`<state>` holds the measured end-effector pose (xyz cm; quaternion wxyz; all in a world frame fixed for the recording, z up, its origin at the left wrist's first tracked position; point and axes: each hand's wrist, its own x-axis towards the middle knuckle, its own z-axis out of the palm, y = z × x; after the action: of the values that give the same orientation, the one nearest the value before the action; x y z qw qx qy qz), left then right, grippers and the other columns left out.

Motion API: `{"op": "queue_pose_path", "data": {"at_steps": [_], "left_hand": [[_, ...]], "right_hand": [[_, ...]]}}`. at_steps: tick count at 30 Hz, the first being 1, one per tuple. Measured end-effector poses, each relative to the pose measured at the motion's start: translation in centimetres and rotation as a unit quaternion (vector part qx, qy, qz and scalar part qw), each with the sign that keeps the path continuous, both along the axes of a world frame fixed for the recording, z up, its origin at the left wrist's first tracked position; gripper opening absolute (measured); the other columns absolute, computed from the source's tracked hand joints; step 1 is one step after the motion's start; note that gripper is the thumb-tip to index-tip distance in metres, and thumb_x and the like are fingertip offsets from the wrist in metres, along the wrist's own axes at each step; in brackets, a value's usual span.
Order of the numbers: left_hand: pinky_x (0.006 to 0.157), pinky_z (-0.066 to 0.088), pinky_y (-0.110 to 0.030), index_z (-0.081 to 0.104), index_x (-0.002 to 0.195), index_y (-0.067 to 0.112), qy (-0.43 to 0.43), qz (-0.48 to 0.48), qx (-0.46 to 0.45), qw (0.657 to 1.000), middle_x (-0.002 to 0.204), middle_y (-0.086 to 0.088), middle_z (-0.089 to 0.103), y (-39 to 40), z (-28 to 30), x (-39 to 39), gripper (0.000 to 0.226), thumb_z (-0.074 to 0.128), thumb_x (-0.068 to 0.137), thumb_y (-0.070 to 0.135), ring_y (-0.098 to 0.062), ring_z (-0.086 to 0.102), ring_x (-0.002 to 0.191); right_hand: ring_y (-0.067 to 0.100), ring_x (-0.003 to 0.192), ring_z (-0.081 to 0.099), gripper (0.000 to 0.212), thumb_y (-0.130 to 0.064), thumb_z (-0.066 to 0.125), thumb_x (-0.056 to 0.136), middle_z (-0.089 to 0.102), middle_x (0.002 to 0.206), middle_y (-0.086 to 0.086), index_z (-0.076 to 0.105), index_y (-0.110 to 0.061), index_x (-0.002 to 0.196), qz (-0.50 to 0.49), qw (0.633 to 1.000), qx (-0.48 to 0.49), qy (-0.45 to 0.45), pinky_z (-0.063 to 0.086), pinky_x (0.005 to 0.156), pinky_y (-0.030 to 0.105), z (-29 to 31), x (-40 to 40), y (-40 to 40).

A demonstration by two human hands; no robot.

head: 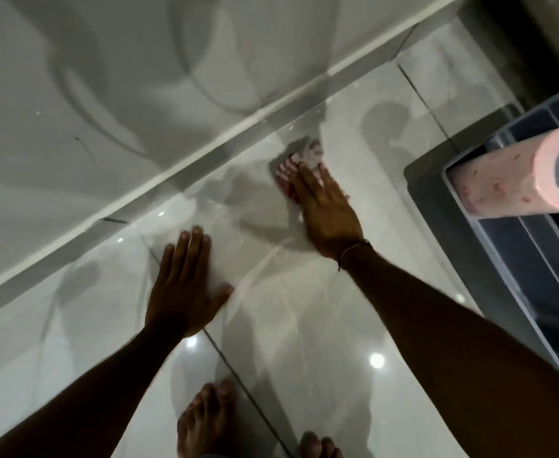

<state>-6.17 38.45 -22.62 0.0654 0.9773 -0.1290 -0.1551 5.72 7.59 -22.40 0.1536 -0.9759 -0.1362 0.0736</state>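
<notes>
Two feet (205,421), bare, at the near edge, toes pointing far; the frame cuts off most of the right one.

Floor (304,325): glossy pale tiles with lamps mirrored as bright spots. One dark grout line (238,380) runs from between the feet toward the left hand.

Left hand (185,282): near, left of centre. The palm is flat on the floor, the fingers are straight and close together, and the thumb is spread to the right. It holds nothing.

Right hand (326,209): farther off and to the right, well apart from the left hand. It lies palm down with straight fingers over the rag, pressing it to the floor. No finger curls round it.

Band (354,251): one thin dark thread round the right wrist.

Rag (296,161): red and white, crumpled, blurred. It lies on the floor under the right fingertips, and its far end shows past them. It is near the skirting; whether it touches cannot be told.

Bin (516,279): grey-blue plastic with an open top, at the right edge, well to the right of the right hand. It stands on a dark patch of floor.

Roll (509,183): pink paper with red flecks, lying across the bin's far rim, its hollow core facing right.

Skirting (205,152): a pale strip running diagonally from near left to far right, where the floor meets the wall.

Wall (106,77): grey and glossy, farthest off, crossed by soft curved shadows.
</notes>
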Motion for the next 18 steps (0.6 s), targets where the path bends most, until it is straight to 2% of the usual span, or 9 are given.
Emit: {"op": "queue_pose_path", "data": {"at_steps": [4,8,12,16,18], "left_hand": [[0.133,0.006,-0.053,0.013,0.168,0.002,-0.009,0.002,0.007,1.000,0.178,-0.018,0.006,0.2,-0.6,0.1,0.104,0.033,0.098,0.075,-0.037,0.006,0.165],[0.134,0.001,-0.047,0.012,0.168,0.002,-0.026,0.004,0.012,1.000,0.179,-0.017,0.005,0.1,-1.1,0.0,0.103,0.029,0.099,0.076,-0.035,0.005,0.166],[0.134,0.001,-0.047,0.011,0.168,0.002,-0.035,0.002,0.010,0.999,0.179,-0.016,0.004,0.2,-1.2,0.1,0.103,0.029,0.099,0.076,-0.034,0.005,0.166],[0.134,-0.001,-0.046,0.008,0.169,0.004,-0.028,0.001,0.010,1.000,0.179,-0.017,0.005,0.1,-0.9,0.4,0.103,0.027,0.099,0.077,-0.036,0.006,0.165],[0.134,-0.002,-0.046,0.005,0.169,0.005,-0.019,0.007,0.009,1.000,0.179,-0.016,0.003,0.1,-0.8,0.4,0.103,0.030,0.099,0.076,-0.036,0.005,0.166]], "right_hand": [[0.032,0.166,0.007,0.080,0.000,0.039,0.096,0.011,0.178,0.006,0.013,-0.020,0.169,-0.071,0.996,-0.043,-0.040,0.009,0.135,0.048,-1.1,8.0,-6.4],[0.036,0.165,0.005,0.086,0.008,0.036,0.088,0.012,0.178,0.011,0.016,-0.017,0.168,-0.190,0.980,-0.010,-0.056,0.006,0.136,0.051,0.0,15.4,-10.7],[0.042,0.164,0.005,0.077,-0.007,0.042,0.098,0.008,0.178,0.012,0.011,-0.013,0.169,-0.250,0.967,-0.012,-0.041,0.008,0.135,0.053,0.1,18.9,-11.9],[0.039,0.161,0.024,0.064,-0.004,0.040,0.098,0.031,0.172,0.017,0.034,-0.005,0.162,-0.195,0.979,0.004,-0.055,0.015,0.134,0.053,0.3,17.8,-9.3],[0.038,0.158,0.032,0.064,-0.002,0.039,0.095,0.039,0.168,0.013,0.042,-0.011,0.159,-0.185,0.980,0.023,-0.072,0.021,0.133,0.051,-0.5,16.5,-7.7]]}}
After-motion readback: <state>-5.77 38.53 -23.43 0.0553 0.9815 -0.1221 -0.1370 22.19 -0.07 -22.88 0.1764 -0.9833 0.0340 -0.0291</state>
